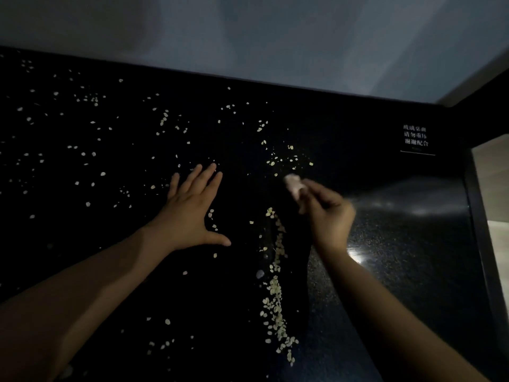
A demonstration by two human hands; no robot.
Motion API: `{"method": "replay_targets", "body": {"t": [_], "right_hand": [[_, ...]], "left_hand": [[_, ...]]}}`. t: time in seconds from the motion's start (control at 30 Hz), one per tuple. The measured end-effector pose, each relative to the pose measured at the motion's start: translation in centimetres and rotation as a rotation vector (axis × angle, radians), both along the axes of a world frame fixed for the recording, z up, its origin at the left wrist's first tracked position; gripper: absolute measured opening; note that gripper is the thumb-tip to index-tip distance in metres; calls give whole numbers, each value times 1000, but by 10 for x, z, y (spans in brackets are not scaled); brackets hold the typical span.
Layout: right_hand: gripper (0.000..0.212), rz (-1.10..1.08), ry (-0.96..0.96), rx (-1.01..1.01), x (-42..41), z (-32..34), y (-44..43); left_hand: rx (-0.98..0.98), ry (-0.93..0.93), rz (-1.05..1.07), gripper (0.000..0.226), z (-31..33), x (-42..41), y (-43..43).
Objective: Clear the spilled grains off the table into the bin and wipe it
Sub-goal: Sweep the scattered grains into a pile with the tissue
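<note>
**Grains (274, 290) banded between two hands**

The left hand (192, 209) lies flat on the black table (399, 257), fingers spread and pointing toward 1 o'clock. The right hand (329, 216) pinches a pale wad (292, 184), blurred, possibly a cloth. Between them the densest band runs 12 to 6 o'clock, drifting toward 5. Loose ones scatter from 9 to 12 o'clock.

grains (274, 304): pale flakes, scattered, one dense line | table (399, 244): black, glossy, speckled
</note>
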State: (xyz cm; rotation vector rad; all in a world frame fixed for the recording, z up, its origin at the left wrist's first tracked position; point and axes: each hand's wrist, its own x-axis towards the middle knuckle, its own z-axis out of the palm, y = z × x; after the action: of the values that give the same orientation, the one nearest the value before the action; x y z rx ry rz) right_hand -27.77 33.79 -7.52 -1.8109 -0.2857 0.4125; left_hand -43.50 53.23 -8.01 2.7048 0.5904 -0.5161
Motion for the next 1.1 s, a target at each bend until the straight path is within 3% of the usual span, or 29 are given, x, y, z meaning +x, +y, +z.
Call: {"method": "replay_targets", "body": {"t": [0.1,0.23,0.4,0.5,0.67,0.83,0.97,1.03,1.1], "right_hand": [[18,-143,-93,-70,55,-6,8],[26,-197,-107,-219,82,-26,21],[26,58,-99,-209,23,-32,23],[25,183,5,-100,0,-22,15],[19,-80,-136,-90,70,-9,32],[25,-170,-176,-202,106,-28,58],[24,31,-135,-149,50,-32,63],[20,184,-51,-113,24,-28,56],[19,204,40,-42,17,-22,51]], "left_hand": [[-18,0,25,134,-5,11,10],[-16,-38,73,115,-12,25,17],[67,-54,61,107,-18,40,26],[105,-75,60,107,-25,40,25],[140,-94,35,109,-31,38,27],[175,-115,31,110,-33,39,28],[185,-125,31,109,-34,38,28],[180,-133,30,109,-34,38,28],[175,-142,29,108,-35,38,29]]}}
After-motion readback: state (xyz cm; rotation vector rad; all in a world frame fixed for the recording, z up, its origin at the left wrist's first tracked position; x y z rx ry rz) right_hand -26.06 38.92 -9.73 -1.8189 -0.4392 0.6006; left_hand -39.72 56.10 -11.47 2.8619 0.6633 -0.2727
